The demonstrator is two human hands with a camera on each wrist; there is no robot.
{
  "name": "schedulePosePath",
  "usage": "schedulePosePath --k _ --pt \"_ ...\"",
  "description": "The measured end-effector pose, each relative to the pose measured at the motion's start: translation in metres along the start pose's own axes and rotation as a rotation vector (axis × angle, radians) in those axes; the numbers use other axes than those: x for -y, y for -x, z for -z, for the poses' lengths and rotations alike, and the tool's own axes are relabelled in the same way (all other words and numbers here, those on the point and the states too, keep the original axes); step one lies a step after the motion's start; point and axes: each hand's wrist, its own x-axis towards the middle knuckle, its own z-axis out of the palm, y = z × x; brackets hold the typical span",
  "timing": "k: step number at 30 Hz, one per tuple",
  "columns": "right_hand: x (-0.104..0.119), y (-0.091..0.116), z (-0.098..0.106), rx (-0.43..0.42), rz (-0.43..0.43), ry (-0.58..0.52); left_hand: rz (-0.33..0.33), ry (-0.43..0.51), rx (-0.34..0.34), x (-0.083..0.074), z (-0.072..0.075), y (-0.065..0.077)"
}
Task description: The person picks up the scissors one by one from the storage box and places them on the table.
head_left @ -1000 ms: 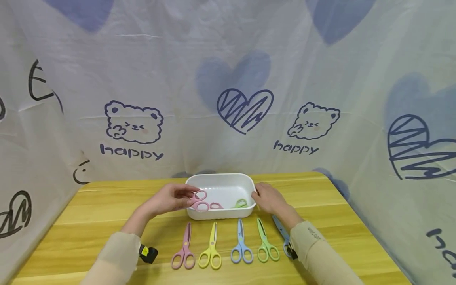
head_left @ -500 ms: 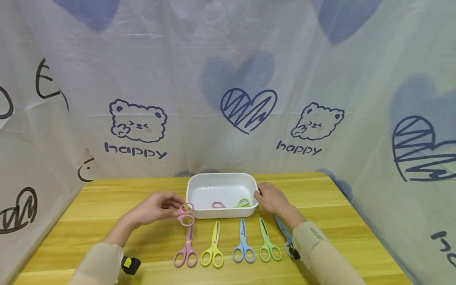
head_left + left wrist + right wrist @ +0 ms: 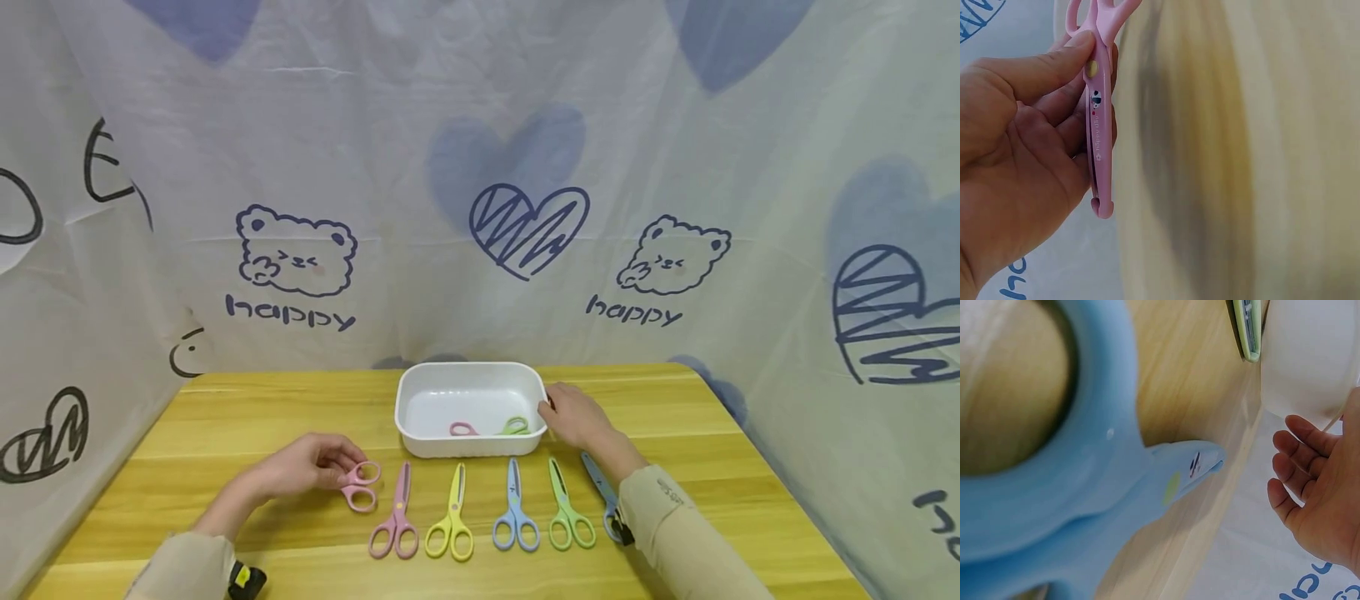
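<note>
1. the held scissors (image 3: 1102,144) are pink, over the table left of the row; their loops run off the left wrist view's top edge, and in the head view the hand hides their blades.
2. the left hand (image 3: 303,468) pinches them between thumb and fingers near the pivot; the fingertips behind are partly hidden.
3. five scissors lie in a row on the table, blades pointing away from the person: a pink pair (image 3: 400,506), a yellow pair (image 3: 453,517), a blue pair (image 3: 513,508), a green pair (image 3: 567,506) and a second blue pair (image 3: 598,479), this last slanted and partly covered by the right wrist; up close, its loops are cut off.
4. one box (image 3: 468,448), white, stands behind the row. one pink loop (image 3: 462,423) and one green loop (image 3: 512,430) show inside; the front wall hides the rest.
5. the right hand (image 3: 579,417) grips the box's right rim, forearm reaching in diagonally; its thumb is out of the right wrist view.
6. beneath all is one wooden table (image 3: 675,450); behind hangs a printed cloth (image 3: 412,283).
</note>
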Motion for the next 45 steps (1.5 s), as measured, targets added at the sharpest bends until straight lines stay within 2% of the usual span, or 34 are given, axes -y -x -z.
schedulePosePath --k 5,14,20,27,34,40,45 --pt "0.0 0.0 0.0 -0.004 0.013 0.0 0.013 -0.003 -0.002 0.007 -0.003 0.002" --pt "0.0 0.0 0.001 -0.006 0.013 -0.007 -0.014 -0.112 -0.017 0.007 -0.009 0.007" --pt "0.0 0.0 0.001 -0.007 0.009 -0.001 -0.021 -0.105 -0.007 0.01 -0.011 0.008" --pt "0.001 0.0 0.002 0.0 0.003 0.0 -0.025 -0.096 -0.04 0.014 -0.01 0.009" --pt "0.001 0.0 0.001 0.001 0.005 0.004 0.001 -0.184 -0.11 0.012 -0.011 0.01" --pt "0.0 -0.001 0.0 0.001 0.003 0.008 -0.035 -0.23 -0.133 0.005 -0.014 0.013" --pt "0.0 -0.001 0.0 -0.003 0.01 0.004 -0.06 -0.247 -0.113 0.007 -0.012 0.016"
